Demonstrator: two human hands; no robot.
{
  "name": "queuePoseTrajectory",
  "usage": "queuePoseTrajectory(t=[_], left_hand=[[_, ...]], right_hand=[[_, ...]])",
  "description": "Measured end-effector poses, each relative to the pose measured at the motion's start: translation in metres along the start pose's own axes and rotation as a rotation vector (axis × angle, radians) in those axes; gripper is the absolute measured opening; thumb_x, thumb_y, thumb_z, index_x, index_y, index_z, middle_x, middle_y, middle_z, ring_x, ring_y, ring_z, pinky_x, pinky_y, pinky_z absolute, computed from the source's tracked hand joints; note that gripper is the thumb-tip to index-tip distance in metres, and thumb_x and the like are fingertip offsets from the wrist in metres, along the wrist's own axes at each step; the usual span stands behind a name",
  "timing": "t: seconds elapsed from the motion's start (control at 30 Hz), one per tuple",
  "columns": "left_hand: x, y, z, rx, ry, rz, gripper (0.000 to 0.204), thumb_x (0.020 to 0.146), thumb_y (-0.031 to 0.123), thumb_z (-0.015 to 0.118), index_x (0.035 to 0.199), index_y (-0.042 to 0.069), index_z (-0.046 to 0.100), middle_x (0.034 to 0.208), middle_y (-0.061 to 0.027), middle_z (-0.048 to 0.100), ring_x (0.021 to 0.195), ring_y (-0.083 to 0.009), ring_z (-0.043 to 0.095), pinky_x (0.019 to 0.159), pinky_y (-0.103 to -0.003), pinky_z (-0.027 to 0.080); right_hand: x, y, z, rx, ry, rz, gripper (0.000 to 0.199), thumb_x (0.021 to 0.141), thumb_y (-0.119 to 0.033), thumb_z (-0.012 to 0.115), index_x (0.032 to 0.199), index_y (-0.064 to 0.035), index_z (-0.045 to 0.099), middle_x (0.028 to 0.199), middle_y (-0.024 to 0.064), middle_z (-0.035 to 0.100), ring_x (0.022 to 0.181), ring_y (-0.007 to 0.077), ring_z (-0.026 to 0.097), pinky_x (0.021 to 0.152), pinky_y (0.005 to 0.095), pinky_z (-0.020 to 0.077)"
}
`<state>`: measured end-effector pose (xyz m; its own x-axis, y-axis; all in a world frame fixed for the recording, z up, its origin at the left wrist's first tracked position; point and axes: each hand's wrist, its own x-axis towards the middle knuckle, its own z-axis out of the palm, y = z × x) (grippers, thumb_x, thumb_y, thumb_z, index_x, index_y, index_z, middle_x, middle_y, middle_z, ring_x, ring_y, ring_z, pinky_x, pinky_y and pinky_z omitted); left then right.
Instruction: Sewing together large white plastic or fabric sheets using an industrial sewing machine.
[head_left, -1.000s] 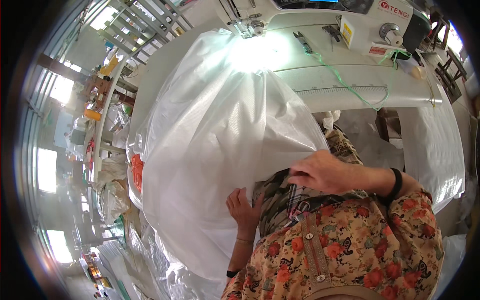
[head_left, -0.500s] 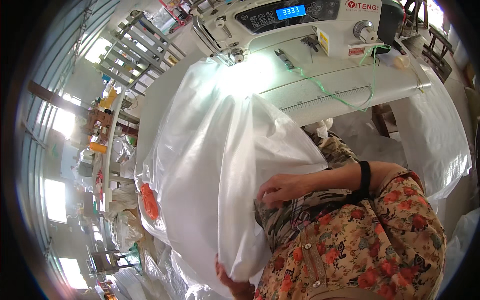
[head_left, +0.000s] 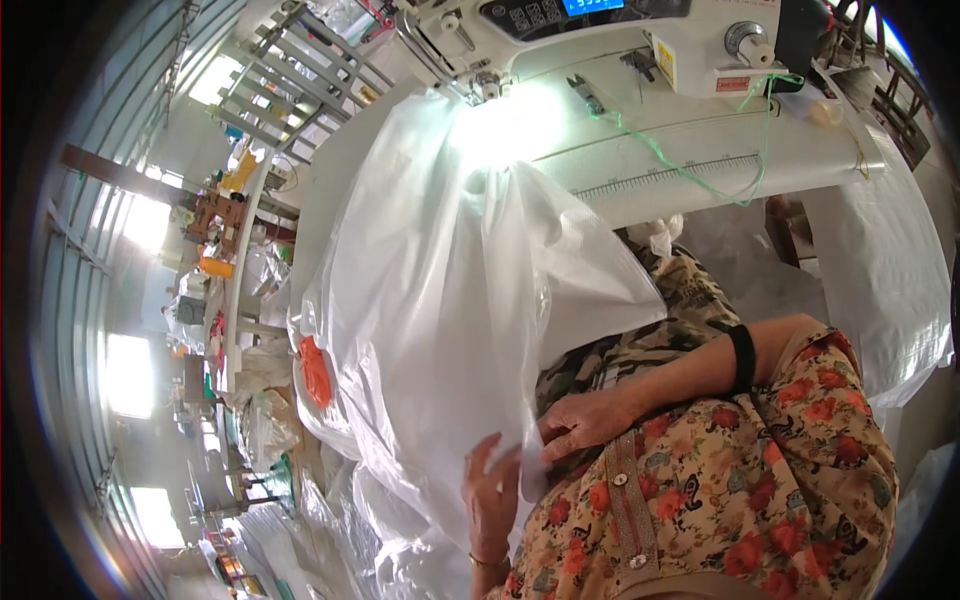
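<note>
Spreading out from the needle end of the sewing machine (head_left: pixel 700 45) toward you, the big white plastic sheet (head_left: pixel 440 320) lies in soft folds. A bright light (head_left: pixel 508 130) shines on its top, right by the machine's needle end. Your left hand (head_left: pixel 490 500) is at the low part of the sheet, well away from the machine on your side, with its fingers apart and a little bent. Your right hand (head_left: pixel 588 422) is near it, at the sheet's edge, also on your side of the machine. Its fingers curl in, but the tips are hard to see, so I can't tell if they pinch the sheet. Just in front of the machine lie small dark snips (head_left: pixel 584 95), and green thread (head_left: pixel 655 150) loops from near them to the machine's right end.
</note>
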<state>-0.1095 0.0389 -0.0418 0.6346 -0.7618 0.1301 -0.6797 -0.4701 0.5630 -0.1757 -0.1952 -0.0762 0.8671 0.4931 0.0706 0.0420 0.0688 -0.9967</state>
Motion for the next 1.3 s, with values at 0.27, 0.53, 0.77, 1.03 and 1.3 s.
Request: queuePoseTrajectory(t=[0.27,0.53,0.77,1.03,1.3], left_hand=[[0.080,0.037,-0.001,-0.378,-0.233,-0.150,0.033,0.086,-0.003,0.062,0.118,-0.006,0.062,0.090,-0.0106,0.069,0.076,-0.0125,0.065,0.073,-0.027,0.054],[0.106,0.012,-0.008,-1.067,-0.206,-0.304,0.035,0.085,0.004,0.056,0.119,-0.006,0.060,0.100,-0.0084,0.068,0.082,-0.0141,0.065,0.077,-0.026,0.053],[0.111,0.014,-0.010,-1.237,0.148,-0.383,0.023,0.088,0.006,0.059,0.108,-0.005,0.062,0.090,-0.0037,0.063,0.077,-0.0100,0.058,0.071,-0.024,0.048],[0.128,0.001,-0.021,-0.355,0.152,-0.036,0.019,0.093,0.015,0.071,0.098,-0.003,0.066,0.062,0.0069,0.040,0.058,-0.0031,0.031,0.051,-0.023,0.025],[0.130,0.013,-0.018,-0.527,0.121,-0.015,0.018,0.096,0.013,0.065,0.101,-0.004,0.067,0.078,0.0032,0.059,0.070,-0.0034,0.043,0.061,-0.020,0.036]], right_hand=[[0.011,-0.003,0.023,-0.729,-0.017,-0.108,0.040,0.089,-0.036,0.063,0.093,0.0035,0.065,0.085,0.0197,0.068,0.078,0.0368,0.068,0.066,0.0437,0.0538],[0.000,-0.031,-0.001,-0.826,-0.144,0.076,0.038,0.090,-0.040,0.061,0.090,-0.0020,0.068,0.078,0.0171,0.069,0.075,0.0370,0.068,0.068,0.0453,0.0534],[-0.020,-0.037,-0.050,-0.707,0.449,0.053,0.035,0.096,-0.036,0.054,0.094,-0.0033,0.068,0.076,0.0194,0.067,0.073,0.0390,0.065,0.069,0.0479,0.0513],[-0.016,-0.046,-0.135,-1.126,0.923,0.097,0.029,0.091,-0.014,0.060,0.119,-0.0068,0.053,0.088,0.0146,0.069,0.084,0.0367,0.067,0.073,0.0459,0.0525],[-0.005,-0.044,-0.176,-1.234,0.949,-0.001,0.022,0.091,-0.015,0.057,0.111,-0.0052,0.054,0.084,0.0114,0.068,0.076,0.0336,0.068,0.067,0.0447,0.0525]])
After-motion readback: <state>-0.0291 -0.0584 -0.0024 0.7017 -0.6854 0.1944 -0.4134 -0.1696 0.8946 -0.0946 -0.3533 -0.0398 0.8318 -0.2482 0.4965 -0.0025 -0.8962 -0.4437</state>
